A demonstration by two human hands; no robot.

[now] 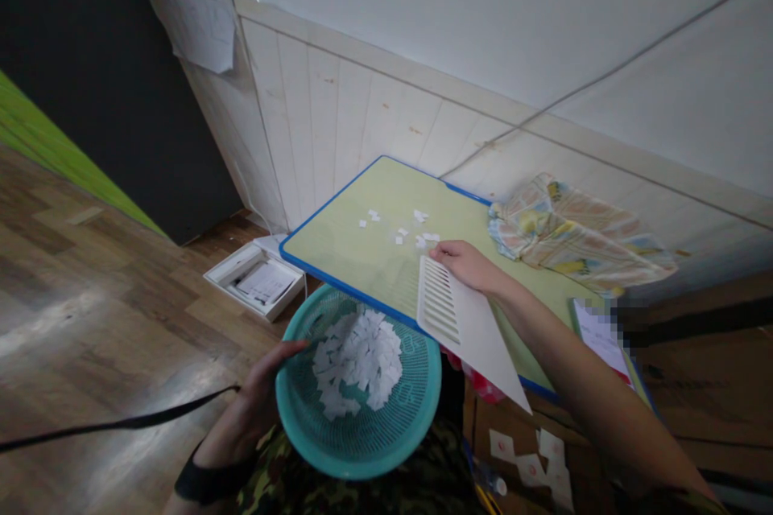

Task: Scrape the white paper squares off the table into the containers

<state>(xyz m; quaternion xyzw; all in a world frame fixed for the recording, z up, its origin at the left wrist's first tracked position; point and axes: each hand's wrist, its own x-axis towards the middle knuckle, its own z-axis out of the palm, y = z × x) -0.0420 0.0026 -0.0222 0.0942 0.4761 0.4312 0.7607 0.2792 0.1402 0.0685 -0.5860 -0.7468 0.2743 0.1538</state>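
Observation:
My left hand (pixel 257 398) grips the rim of a teal mesh basket (pixel 386 434), held just below the near edge of a pale green table with a blue border (pixel 338 237). A heap of small white paper pieces (pixel 359 362) lies inside the basket. My right hand (pixel 468 264) pinches the far end of a white sheet (pixel 465 322) with rows of cut slots. The sheet lies over the table's near edge, sloping toward the basket. Several loose white paper pieces (pixel 402 229) are scattered on the table just beyond that hand.
A crumpled patterned cloth (pixel 573 233) lies on the table against the white panelled wall. An open white box with papers (pixel 257 282) sits on the wooden floor at left. A printed sheet (pixel 601 334) lies at the table's right. More white cards (pixel 531 459) lie below the table.

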